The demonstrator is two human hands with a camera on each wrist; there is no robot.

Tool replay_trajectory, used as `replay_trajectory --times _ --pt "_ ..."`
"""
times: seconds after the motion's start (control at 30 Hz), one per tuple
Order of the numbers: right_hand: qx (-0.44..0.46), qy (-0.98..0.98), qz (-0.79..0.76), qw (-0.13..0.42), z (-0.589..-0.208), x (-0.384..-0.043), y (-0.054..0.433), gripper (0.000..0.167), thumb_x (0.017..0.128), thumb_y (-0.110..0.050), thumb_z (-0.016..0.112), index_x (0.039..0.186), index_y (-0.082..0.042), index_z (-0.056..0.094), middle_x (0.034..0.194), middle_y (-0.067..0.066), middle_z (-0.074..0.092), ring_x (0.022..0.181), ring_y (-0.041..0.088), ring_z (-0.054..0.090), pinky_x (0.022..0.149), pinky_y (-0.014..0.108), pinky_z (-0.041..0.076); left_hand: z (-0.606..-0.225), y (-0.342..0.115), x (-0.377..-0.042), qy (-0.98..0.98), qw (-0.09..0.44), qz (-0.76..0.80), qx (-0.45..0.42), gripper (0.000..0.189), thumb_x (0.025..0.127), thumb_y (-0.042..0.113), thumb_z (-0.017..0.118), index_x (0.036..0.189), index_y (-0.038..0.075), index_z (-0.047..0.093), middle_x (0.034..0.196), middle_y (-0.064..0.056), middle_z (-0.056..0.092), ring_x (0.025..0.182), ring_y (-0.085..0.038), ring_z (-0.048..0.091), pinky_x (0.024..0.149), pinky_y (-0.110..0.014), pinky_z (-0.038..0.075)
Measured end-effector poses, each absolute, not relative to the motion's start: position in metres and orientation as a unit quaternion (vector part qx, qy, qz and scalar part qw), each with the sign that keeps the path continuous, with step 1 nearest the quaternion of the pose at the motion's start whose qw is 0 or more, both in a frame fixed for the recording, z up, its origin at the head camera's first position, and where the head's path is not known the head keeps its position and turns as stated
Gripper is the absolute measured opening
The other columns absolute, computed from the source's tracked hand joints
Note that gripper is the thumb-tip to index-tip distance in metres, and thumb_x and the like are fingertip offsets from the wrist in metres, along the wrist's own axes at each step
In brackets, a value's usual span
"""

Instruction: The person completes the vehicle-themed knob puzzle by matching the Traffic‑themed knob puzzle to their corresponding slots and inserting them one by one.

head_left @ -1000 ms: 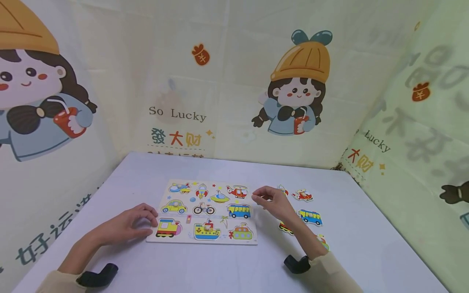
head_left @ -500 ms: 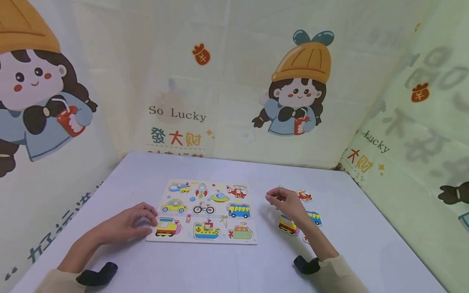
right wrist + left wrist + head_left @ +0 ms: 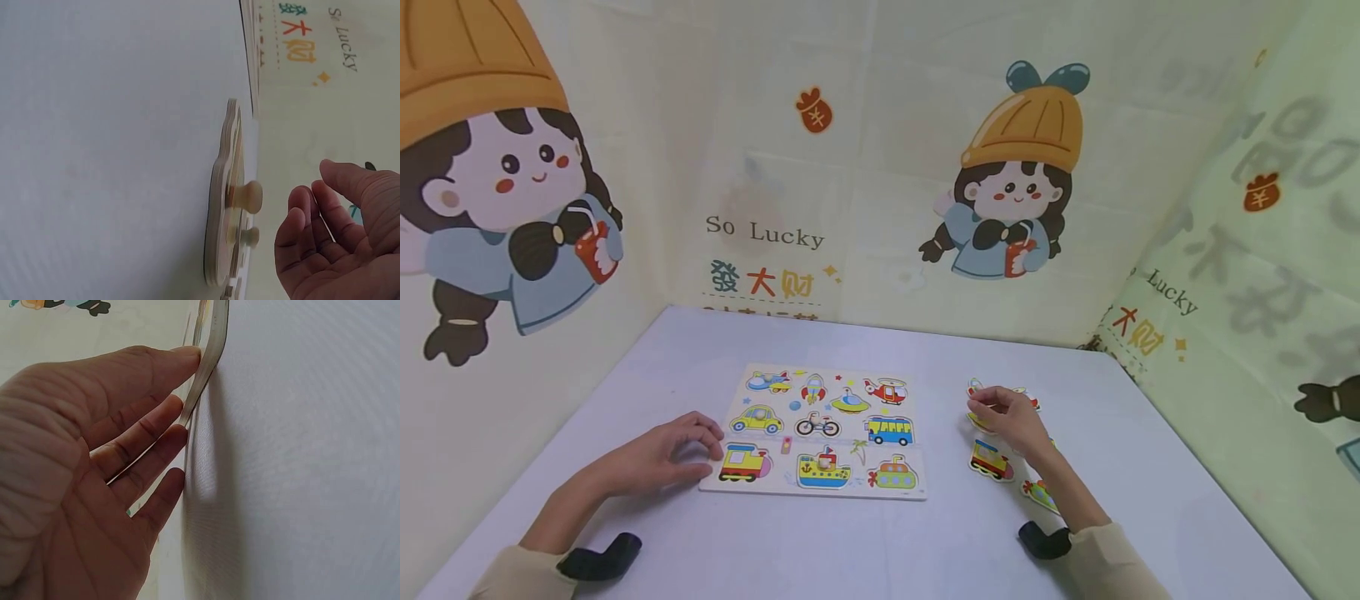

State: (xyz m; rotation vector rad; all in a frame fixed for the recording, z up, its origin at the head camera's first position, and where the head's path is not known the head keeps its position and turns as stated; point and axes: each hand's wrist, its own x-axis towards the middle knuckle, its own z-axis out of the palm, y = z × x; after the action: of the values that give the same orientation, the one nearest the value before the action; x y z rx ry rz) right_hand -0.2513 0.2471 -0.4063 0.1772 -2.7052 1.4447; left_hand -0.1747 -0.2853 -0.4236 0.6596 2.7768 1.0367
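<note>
A wooden puzzle board [image 3: 786, 492] printed with vehicles lies flat on the table. My left hand [image 3: 662, 458] rests at its left side; in the left wrist view the thumb and fingertips, slightly bent, touch the board's edge [image 3: 214, 353]. My right hand [image 3: 1011, 421] is over the loose puzzle pieces to the right of the board, loosely curled with nothing between thumb and fingers. Near it lie a train piece [image 3: 990, 460], a submarine piece [image 3: 1039, 493] and a yellow piece [image 3: 980, 423] partly under the fingers. The right wrist view shows a knobbed wooden piece [image 3: 219, 212] beside that hand.
A rocket piece [image 3: 973, 386] and a helicopter piece [image 3: 1030, 400] lie behind the right hand, partly hidden. The white table [image 3: 820, 550] is bordered at the back by a printed cloth [image 3: 865, 250]. Black wrist mounts [image 3: 601, 558] sit at both sleeves.
My right hand has moved right, from the board's right edge to above the loose pieces, uncovering the train piece. The left hand has stayed at the board's left edge.
</note>
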Motion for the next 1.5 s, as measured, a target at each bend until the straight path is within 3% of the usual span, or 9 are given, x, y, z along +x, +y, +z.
replay_trajectory --times 0.37,0.7,1.07,1.5 --pt "0.043 -0.901 0.43 0.022 -0.405 -0.255 0.255 0.028 0.097 -0.027 0.072 0.112 -0.004 0.069 0.105 0.008 0.071 0.092 0.019 0.062 0.073 0.026 0.052 -0.421 -0.284 -0.174 0.909 0.054 0.352 0.216 0.016 0.087 0.02 0.081 0.098 0.025 0.071 0.124 -0.003 0.057 0.124 -0.036 0.05 0.106 -0.067 0.041" --pt "0.044 -0.914 0.404 0.009 -0.403 -0.261 0.263 0.024 0.097 -0.023 0.072 0.109 -0.003 0.07 0.101 0.01 0.071 0.086 0.019 0.062 0.066 0.028 0.055 -0.421 -0.284 -0.174 0.911 0.053 0.349 0.215 0.016 0.087 0.021 0.081 0.098 0.025 0.071 0.125 -0.002 0.058 0.124 -0.035 0.051 0.106 -0.066 0.042" --pt "0.059 -0.934 0.352 0.009 -0.407 -0.267 0.268 0.019 0.094 -0.017 0.075 0.105 -0.003 0.07 0.099 0.008 0.071 0.086 0.02 0.064 0.07 0.028 0.053 -0.42 -0.284 -0.173 0.908 0.058 0.352 0.219 0.015 0.088 0.02 0.08 0.098 0.025 0.07 0.124 -0.003 0.057 0.123 -0.035 0.051 0.105 -0.066 0.043" --pt "0.093 -0.937 0.336 0.008 -0.409 -0.269 0.264 0.014 0.091 -0.008 0.075 0.102 -0.001 0.069 0.093 0.008 0.071 0.079 0.018 0.065 0.066 0.027 0.052 -0.42 -0.284 -0.173 0.916 0.047 0.331 0.22 0.017 0.087 0.023 0.082 0.099 0.027 0.071 0.124 0.002 0.058 0.121 -0.031 0.053 0.105 -0.059 0.047"
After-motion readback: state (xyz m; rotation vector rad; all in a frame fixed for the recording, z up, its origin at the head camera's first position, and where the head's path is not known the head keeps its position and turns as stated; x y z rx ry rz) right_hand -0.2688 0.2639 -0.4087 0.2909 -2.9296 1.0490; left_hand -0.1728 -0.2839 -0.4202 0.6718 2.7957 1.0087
